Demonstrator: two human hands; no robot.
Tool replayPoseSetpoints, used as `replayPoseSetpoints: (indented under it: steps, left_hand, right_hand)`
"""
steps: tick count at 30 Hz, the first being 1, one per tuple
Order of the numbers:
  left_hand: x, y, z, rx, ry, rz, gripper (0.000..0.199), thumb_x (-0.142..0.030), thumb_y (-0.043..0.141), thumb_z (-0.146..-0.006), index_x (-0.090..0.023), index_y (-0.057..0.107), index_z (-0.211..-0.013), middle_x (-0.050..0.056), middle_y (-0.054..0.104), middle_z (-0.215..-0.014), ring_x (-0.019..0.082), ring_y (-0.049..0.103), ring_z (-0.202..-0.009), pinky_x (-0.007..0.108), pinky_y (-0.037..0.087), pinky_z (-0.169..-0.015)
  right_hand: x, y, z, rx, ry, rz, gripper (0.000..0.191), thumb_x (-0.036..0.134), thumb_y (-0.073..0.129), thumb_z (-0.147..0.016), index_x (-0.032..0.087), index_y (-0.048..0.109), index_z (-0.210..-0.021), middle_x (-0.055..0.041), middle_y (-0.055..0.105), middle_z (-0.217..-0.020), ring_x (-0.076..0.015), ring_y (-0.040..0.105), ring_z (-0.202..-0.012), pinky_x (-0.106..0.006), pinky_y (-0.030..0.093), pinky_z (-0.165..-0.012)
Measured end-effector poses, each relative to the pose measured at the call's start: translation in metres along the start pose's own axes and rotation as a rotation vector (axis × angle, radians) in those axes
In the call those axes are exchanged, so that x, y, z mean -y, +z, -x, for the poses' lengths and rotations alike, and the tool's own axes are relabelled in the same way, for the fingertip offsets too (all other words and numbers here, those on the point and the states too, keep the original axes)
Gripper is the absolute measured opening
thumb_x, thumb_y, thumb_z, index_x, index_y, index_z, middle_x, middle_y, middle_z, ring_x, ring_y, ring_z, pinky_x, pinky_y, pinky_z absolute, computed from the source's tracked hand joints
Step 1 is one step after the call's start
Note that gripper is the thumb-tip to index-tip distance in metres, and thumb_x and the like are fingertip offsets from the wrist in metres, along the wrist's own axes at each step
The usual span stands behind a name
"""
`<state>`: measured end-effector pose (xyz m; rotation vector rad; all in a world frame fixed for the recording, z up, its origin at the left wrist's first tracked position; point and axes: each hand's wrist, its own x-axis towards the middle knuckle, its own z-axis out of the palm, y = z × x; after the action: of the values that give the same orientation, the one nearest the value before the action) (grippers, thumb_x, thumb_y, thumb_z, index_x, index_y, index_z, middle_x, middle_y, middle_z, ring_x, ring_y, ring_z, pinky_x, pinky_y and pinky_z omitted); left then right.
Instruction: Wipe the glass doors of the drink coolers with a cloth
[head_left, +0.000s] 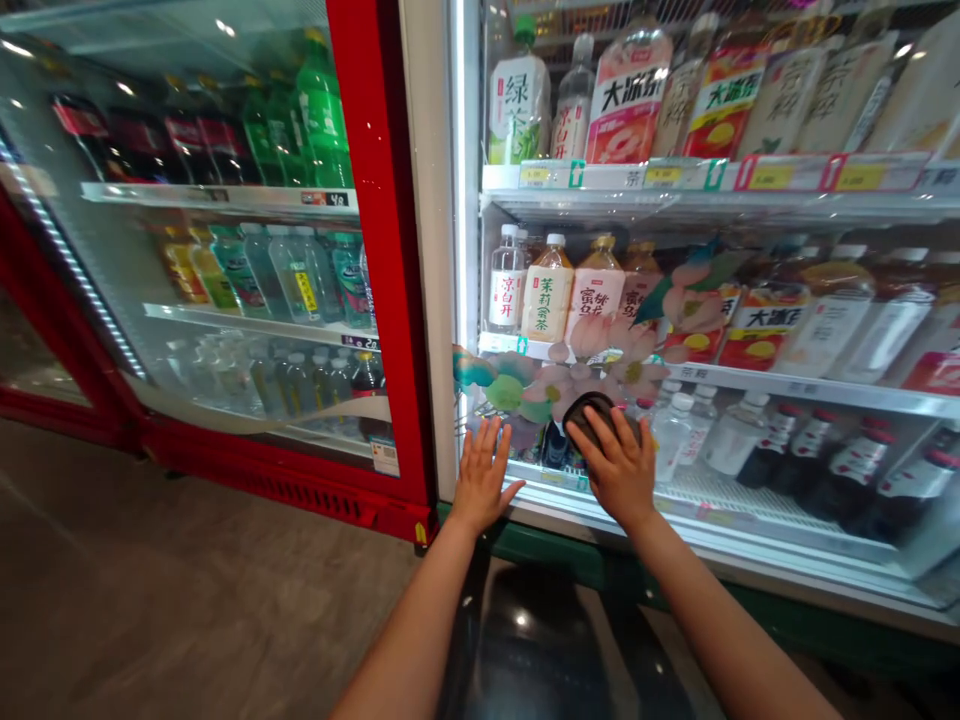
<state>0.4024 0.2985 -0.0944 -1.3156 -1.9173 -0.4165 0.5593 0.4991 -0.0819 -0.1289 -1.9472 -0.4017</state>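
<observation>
Holding dark round pad (581,406) against glass door (675,480) with right hand (626,480), fingers spread flat over it, not visibly clamped. Just at lower edge of flower decal (559,385), near lower-shelf bottles (673,435) behind glass. At or near glass, with left hand (484,475): empty, fingers slightly apart, thumb out. Apparently mid-action, judging by pad placement. Unable to tell how much done or left; not released from pad.
</observation>
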Motion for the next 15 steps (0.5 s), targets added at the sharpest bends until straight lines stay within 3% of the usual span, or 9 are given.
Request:
replayPoseSetpoints:
  steps: [3,7,9,11,15]
  left_hand:
    - [-0.008,0.003,-0.008,-0.023,0.038,0.019,0.105,-0.044,0.069,-0.089,-0.015,0.000,-0.163,0.021,0.026,-0.166,0.033,0.011,-0.158,0.056,0.018,-0.126]
    - [-0.019,0.008,-0.018,-0.058,0.094,0.039,0.103,-0.043,0.069,-0.090,-0.016,0.002,-0.163,0.020,0.027,-0.166,0.033,0.011,-0.158,0.056,0.017,-0.126]
    - [-0.024,0.010,-0.023,-0.065,0.104,0.046,0.102,-0.042,0.068,-0.090,-0.016,0.002,-0.163,0.020,0.026,-0.166,0.033,0.012,-0.157,0.057,0.017,-0.126]
    - [-0.029,0.012,-0.027,-0.065,0.111,0.054,0.101,-0.042,0.067,-0.091,-0.016,0.002,-0.163,0.021,0.025,-0.166,0.034,0.013,-0.157,0.057,0.017,-0.126]
    - [-0.038,0.014,-0.034,-0.076,0.119,0.058,0.101,-0.043,0.067,-0.091,-0.016,0.003,-0.163,0.021,0.024,-0.167,0.034,0.014,-0.157,0.057,0.016,-0.126]
  right_hand:
    - [-0.007,-0.002,0.026,-0.029,0.011,0.016,0.051,0.013,0.057,-0.093,0.030,0.060,-0.140,-0.0040,0.057,-0.149,-0.0258,0.017,-0.157,-0.058,0.012,-0.127]
    - [0.003,0.005,0.063,0.132,-0.338,-0.035,0.040,0.017,0.051,-0.099,0.030,0.064,-0.134,0.0022,0.058,-0.148,-0.0193,0.027,-0.154,-0.053,0.006,-0.129]
    - [-0.001,0.003,0.059,0.188,-0.385,-0.047,0.040,0.018,0.050,-0.100,0.031,0.063,-0.135,0.0036,0.055,-0.151,-0.0187,0.031,-0.152,-0.053,0.004,-0.130]
    - [-0.016,-0.005,0.044,0.175,-0.263,-0.019,0.047,0.015,0.051,-0.097,0.034,0.059,-0.140,0.0030,0.051,-0.154,-0.0206,0.030,-0.152,-0.054,0.005,-0.129]
    - [-0.055,-0.023,0.032,0.000,0.116,0.061,0.060,0.014,0.058,-0.090,0.034,0.053,-0.147,-0.0024,0.047,-0.158,-0.0297,0.021,-0.156,-0.059,0.014,-0.126]
